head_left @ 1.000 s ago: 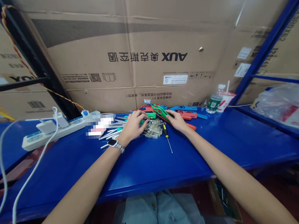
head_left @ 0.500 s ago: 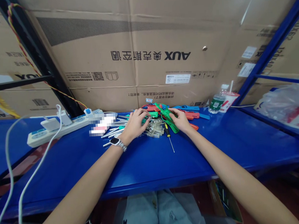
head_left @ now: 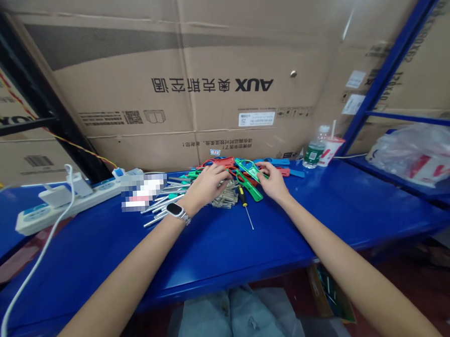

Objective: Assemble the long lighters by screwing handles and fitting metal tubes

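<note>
My right hand [head_left: 274, 182] pinches a green plastic casing half [head_left: 248, 169], long and hollow, near its right end. A second green casing half [head_left: 251, 188] lies just below it, slanting over the table. My left hand [head_left: 208, 185], with a watch on the wrist, rests over a heap of small clear plastic parts [head_left: 226, 197]. Its fingers curl in towards the thumb; whatever is between them is hidden. Left of that hand lie thin metal tubes [head_left: 161, 204], some with green ends. A yellow-and-black screwdriver [head_left: 243, 197] points towards me between the hands.
Red casings [head_left: 224, 161] and blue casings [head_left: 279, 161] lie behind my hands. A water bottle [head_left: 314, 151] and a paper cup [head_left: 330, 150] stand at the right. At the left is a power strip [head_left: 94, 193] with white cables. A large cardboard box [head_left: 211, 48] backs the blue table [head_left: 222, 259].
The green casing now shows as two separate halves, one in my right hand and one below it. My left hand's fingers have curled in more. The whole view has shifted slightly.
</note>
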